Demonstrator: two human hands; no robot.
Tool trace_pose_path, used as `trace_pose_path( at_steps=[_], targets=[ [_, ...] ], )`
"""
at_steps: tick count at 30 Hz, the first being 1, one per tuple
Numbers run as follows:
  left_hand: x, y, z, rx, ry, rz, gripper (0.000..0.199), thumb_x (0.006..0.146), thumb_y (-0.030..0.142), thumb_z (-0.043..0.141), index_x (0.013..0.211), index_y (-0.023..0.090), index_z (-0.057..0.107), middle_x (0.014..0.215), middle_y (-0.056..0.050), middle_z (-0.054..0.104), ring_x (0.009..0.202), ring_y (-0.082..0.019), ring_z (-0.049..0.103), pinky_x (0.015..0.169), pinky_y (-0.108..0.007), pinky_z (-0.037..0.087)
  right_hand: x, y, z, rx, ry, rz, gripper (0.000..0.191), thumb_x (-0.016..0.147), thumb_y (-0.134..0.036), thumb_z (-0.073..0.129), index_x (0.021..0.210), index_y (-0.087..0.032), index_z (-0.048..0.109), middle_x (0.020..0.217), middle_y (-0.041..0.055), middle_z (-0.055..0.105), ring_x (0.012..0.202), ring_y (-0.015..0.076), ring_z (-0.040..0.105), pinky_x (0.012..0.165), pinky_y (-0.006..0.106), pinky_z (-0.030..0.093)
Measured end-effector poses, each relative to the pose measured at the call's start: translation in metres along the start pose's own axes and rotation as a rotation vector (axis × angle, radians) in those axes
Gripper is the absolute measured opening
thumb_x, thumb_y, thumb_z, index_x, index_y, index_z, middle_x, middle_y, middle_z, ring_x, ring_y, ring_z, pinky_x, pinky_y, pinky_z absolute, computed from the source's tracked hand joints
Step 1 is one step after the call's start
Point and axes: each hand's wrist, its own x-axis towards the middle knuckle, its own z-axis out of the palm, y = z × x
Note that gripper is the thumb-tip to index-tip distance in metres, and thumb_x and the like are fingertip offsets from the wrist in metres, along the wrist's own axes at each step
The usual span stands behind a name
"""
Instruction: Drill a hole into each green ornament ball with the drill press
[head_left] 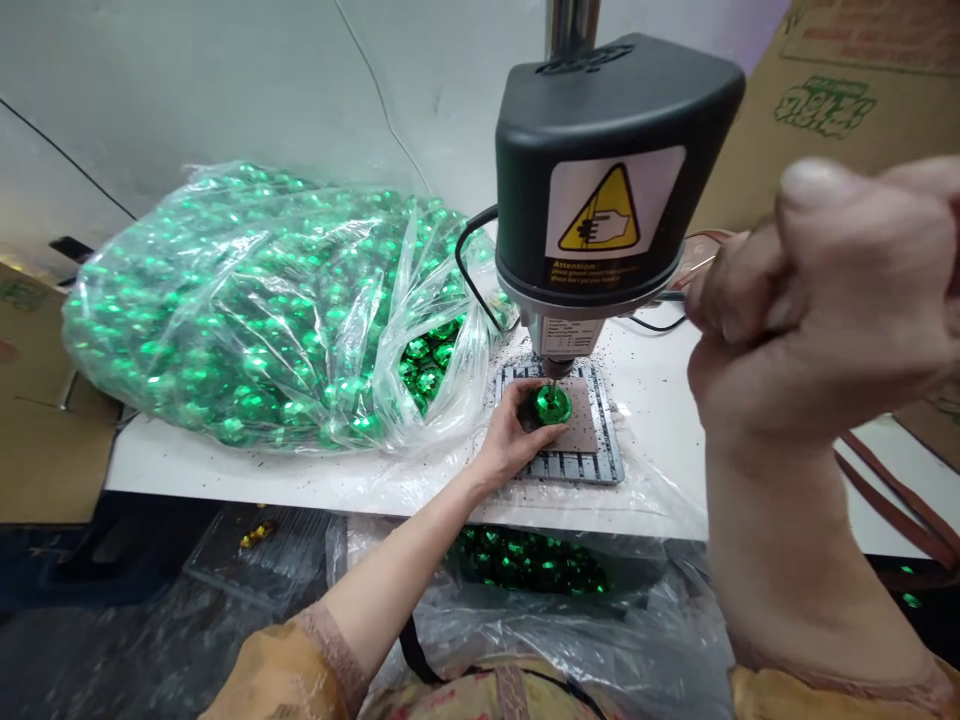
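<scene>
Bench [660, 390]: white, strewn with dark specks.
Clear bag [247, 310]: bulged with green balls [424, 375] across the left, its open mouth crowding the work.
Drill press [615, 130]: stood mid-scene; drilling seemed the step in hand.
Slotted plate [610, 440]: lay below, carrying a brown board [586, 432].
Right hand [832, 290]: raised at near right, curled together; whether it gripped anything, I could not tell.
Left hand [511, 432]: clamped on one green ball [553, 410] over the board.
Bit [553, 386]: met the ball's top, apparently; the next move called for steady hold, fingers clear.
</scene>
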Motion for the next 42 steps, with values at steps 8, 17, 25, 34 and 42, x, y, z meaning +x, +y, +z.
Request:
trace_pose_path(
  at_steps=[8,17,25,34,42],
  targets=[
    [-0.055,0.028,-0.005,0.463,0.230,0.384,0.042,0.093,0.035,0.078,0.131,0.024,0.061,0.121,-0.011,0.069,0.110,-0.026,0.072,0.092,-0.040,0.061,0.014,-0.003,0.010,-0.035,-0.056,0.069,0.046,0.087,-0.025,0.068,0.051,-0.026,0.039,0.046,-0.0048,0.035,0.042,0.0072,0.032,0.046,0.034,0.021],
    [-0.160,0.025,-0.047,0.886,-0.266,0.891,0.030,0.097,0.036,0.067,0.126,0.029,0.070,0.123,-0.012,0.075,0.113,-0.028,0.072,0.099,-0.040,0.063,0.013,0.002,0.009,0.077,-0.015,0.105,0.043,0.080,-0.027,0.076,0.047,-0.029,0.049,0.043,-0.0053,0.029,0.039,0.0114,0.026,0.043,0.039,0.016],
    [0.001,0.042,-0.118,1.266,-0.049,-0.116,0.057,0.084,-0.008,0.048,0.130,0.020,0.068,0.133,-0.018,0.065,0.126,-0.033,0.063,0.104,-0.049,0.056,0.011,0.001,0.008,0.043,-0.045,0.092,0.047,0.087,-0.028,0.072,0.049,-0.030,0.043,0.045,-0.0036,0.032,0.040,0.0127,0.030,0.043,0.040,0.019],
    [0.050,0.063,-0.135,1.207,-0.055,-0.227,0.042,0.079,0.001,0.070,0.117,0.019,0.071,0.135,-0.017,0.059,0.121,-0.036,0.061,0.101,-0.047,0.053,0.011,0.006,0.005,0.052,-0.095,-0.009,0.046,0.091,-0.020,0.067,0.051,-0.022,0.043,0.046,-0.0068,0.034,0.039,0.0058,0.035,0.042,0.031,0.025],
    [0.017,0.082,-0.099,-0.473,0.083,-0.359,0.047,0.086,0.047,0.082,0.123,0.023,0.067,0.097,-0.004,0.067,0.077,-0.017,0.068,0.067,-0.029,0.058,0.010,0.011,0.007,0.095,-0.079,-0.048,0.045,0.091,-0.020,0.067,0.052,-0.020,0.044,0.045,-0.0078,0.035,0.039,0.0053,0.033,0.044,0.030,0.024]
  ],
)
